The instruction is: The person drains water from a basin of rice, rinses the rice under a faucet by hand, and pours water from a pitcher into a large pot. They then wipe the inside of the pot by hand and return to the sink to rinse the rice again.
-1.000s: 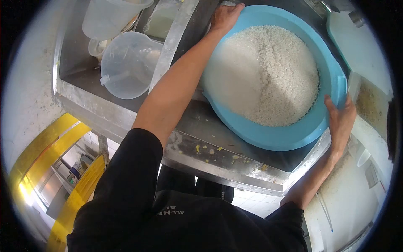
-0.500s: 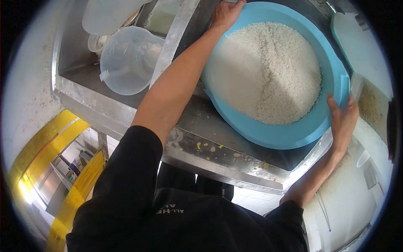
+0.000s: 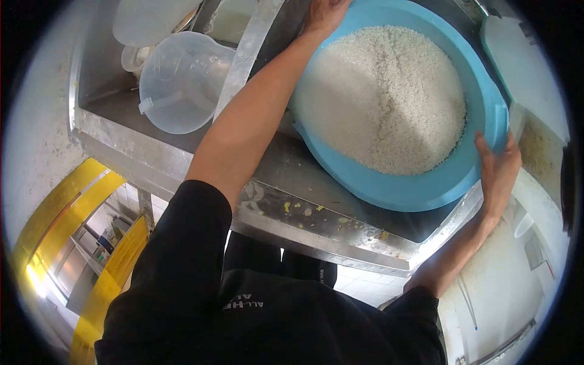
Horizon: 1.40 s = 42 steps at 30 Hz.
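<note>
A large light-blue plastic basin stands in a metal sink. Wet white rice fills much of it, with cloudy liquid over the left side and a ridge down the middle. At the top edge of the view, my left hand grips the basin's far left rim; its fingertips are partly cut off. On the right side, my right hand is closed around the rim, thumb on the inner side and fingers outside.
In the left sink compartment lies a translucent plastic container, with another pale container behind it. Yellow scraps dot the metal sink edge. A yellow frame stands at lower left.
The basin and both hands keep their grip and sit almost the same. The whole view has shifted slightly, so things appear a little higher.
</note>
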Tool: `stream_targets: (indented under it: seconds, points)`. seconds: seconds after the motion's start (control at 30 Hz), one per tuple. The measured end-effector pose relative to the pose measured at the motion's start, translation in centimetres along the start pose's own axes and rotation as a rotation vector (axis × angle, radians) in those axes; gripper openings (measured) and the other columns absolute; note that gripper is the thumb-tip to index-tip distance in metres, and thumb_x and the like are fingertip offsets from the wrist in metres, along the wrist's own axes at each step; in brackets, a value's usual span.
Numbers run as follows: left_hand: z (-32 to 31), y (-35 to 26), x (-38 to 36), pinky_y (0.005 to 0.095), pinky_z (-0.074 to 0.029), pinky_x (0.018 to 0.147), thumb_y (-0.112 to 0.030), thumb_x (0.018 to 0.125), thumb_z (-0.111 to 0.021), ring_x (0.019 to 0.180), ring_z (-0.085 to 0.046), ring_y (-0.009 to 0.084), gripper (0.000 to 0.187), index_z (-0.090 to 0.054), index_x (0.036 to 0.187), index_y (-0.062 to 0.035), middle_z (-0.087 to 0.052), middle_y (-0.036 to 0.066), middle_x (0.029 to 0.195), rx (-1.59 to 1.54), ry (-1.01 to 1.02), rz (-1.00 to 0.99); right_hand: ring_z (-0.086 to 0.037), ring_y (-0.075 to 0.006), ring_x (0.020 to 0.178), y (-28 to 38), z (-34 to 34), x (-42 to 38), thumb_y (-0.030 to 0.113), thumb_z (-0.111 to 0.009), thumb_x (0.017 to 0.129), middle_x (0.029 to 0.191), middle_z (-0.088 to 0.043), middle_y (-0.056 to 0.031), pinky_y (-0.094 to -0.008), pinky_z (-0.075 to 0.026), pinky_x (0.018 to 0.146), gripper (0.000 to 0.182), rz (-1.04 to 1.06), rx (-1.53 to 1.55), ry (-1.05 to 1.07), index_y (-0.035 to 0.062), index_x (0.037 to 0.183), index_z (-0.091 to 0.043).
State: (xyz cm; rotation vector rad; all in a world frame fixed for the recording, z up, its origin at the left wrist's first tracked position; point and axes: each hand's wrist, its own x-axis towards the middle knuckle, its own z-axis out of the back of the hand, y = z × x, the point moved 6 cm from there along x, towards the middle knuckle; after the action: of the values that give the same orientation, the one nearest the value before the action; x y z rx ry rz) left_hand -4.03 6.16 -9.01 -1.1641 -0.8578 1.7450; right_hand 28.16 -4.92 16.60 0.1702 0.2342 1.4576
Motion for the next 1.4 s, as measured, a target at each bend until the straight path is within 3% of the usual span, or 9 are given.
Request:
stream_targets:
  seconds: [0.27,0.33,0.43,0.6,0.73,0.8,1.13,1.2,1.4]
  points:
    - [0.3,-0.7,-0.9,0.0456,-0.044,0.086,-0.053,0.09,-0.049,0.099,-0.061,0.032,0.059,-0.066,0.106,0.0011,-0.064,0.02,0.104,-0.005,-0.073,0.044,-0.069,-0.0233,0.078,0.1,-0.1,0.0,0.015,-0.073,0.078,0.09,-0.07,-0.0163,-0.0376,-0.054,0.077,0.038,-0.007,-0.007,-0.002,0.0,0.112,-0.067]
    - [0.8,-1.6,-1.7,0.0458,-0.044,0.087,-0.053,0.091,-0.049,0.101,-0.061,0.0327,0.059,-0.067,0.108,0.0002,-0.064,0.021,0.107,0.007,-0.085,0.045,-0.068,-0.0241,0.083,-0.6,-0.4,0.1,0.023,-0.071,0.081,0.093,-0.069,-0.0175,-0.0353,-0.052,0.078,0.043,-0.014,-0.017,0.032,-0.0023,0.115,-0.064]
    - [0.8,-2.6,-2.8,0.0468,-0.042,0.092,-0.053,0.091,-0.047,0.11,-0.059,0.0358,0.06,-0.065,0.115,-0.0009,-0.063,0.022,0.116,-0.041,0.084,0.099,-0.067,-0.0236,0.082,-0.6,-0.4,0.1,0.023,-0.071,0.081,0.095,-0.069,-0.017,-0.0347,-0.051,0.077,0.043,-0.008,0.0,0.021,-0.0021,0.115,-0.064]
    - [0.9,-1.9,-1.9,0.0475,-0.042,0.094,-0.052,0.091,-0.049,0.114,-0.057,0.0378,0.059,-0.064,0.117,-0.001,-0.061,0.022,0.121,0.003,-0.097,0.034,-0.069,-0.0221,0.077,-0.1,-0.2,0.0,0.017,-0.073,0.079,0.091,-0.07,-0.0159,-0.0369,-0.054,0.076,0.037,0.024,-0.008,-0.018,-0.0001,0.111,-0.066]
    - [0.6,-0.8,-1.2,0.0466,-0.043,0.092,-0.051,0.091,-0.049,0.109,-0.059,0.0355,0.058,-0.065,0.114,0.0002,-0.063,0.021,0.116,-0.024,-0.118,0.021,-0.068,-0.022,0.078,0.3,-0.1,0.1,0.014,-0.072,0.079,0.089,-0.069,-0.0157,-0.0361,-0.053,0.075,0.035,-0.014,-0.026,0.024,-0.0013,0.11,-0.066]
    - [0.2,0.1,0.1,0.0458,-0.046,0.074,-0.056,0.083,-0.054,0.078,-0.062,0.0379,0.054,-0.068,0.069,-0.0065,-0.065,0.019,0.074,0.044,-0.149,-0.116,-0.068,-0.0221,0.078,0.4,0.1,0.1,0.014,-0.072,0.079,0.089,-0.069,-0.0156,-0.0359,-0.053,0.075,0.035,0.003,-0.022,0.005,-0.0015,0.109,-0.066]
    - [1.0,-1.0,-0.8,0.0469,-0.046,0.076,-0.057,0.085,-0.052,0.081,-0.063,0.0382,0.054,-0.071,0.073,-0.0081,-0.067,0.02,0.078,0.023,-0.171,-0.109,-0.067,-0.0212,0.075,0.7,-0.1,-0.1,0.016,-0.073,0.078,0.086,-0.069,-0.0149,-0.0352,-0.053,0.074,0.035,-0.034,0.007,-0.001,-0.0008,0.108,-0.067]
    - [0.5,-0.5,-1.0,0.0451,-0.044,0.089,-0.051,0.091,-0.049,0.102,-0.061,0.0313,0.058,-0.066,0.111,0.0011,-0.065,0.019,0.109,-0.057,-0.01,0.087,-0.067,-0.0212,0.074,0.6,-0.1,0.0,0.016,-0.073,0.078,0.086,-0.069,-0.0147,-0.0353,-0.053,0.073,0.035,0.0,0.012,0.005,-0.0007,0.108,-0.067]
    - [0.6,0.2,-0.3,0.0444,-0.044,0.082,-0.05,0.091,-0.049,0.092,-0.061,0.0275,0.057,-0.067,0.102,0.0025,-0.067,0.018,0.099,-0.008,-0.046,0.069,-0.066,-0.0213,0.072,1.0,-0.1,-0.2,0.016,-0.073,0.078,0.084,-0.068,-0.0139,-0.0362,-0.053,0.073,0.034,-0.007,0.004,-0.002,0.0002,0.108,-0.067]
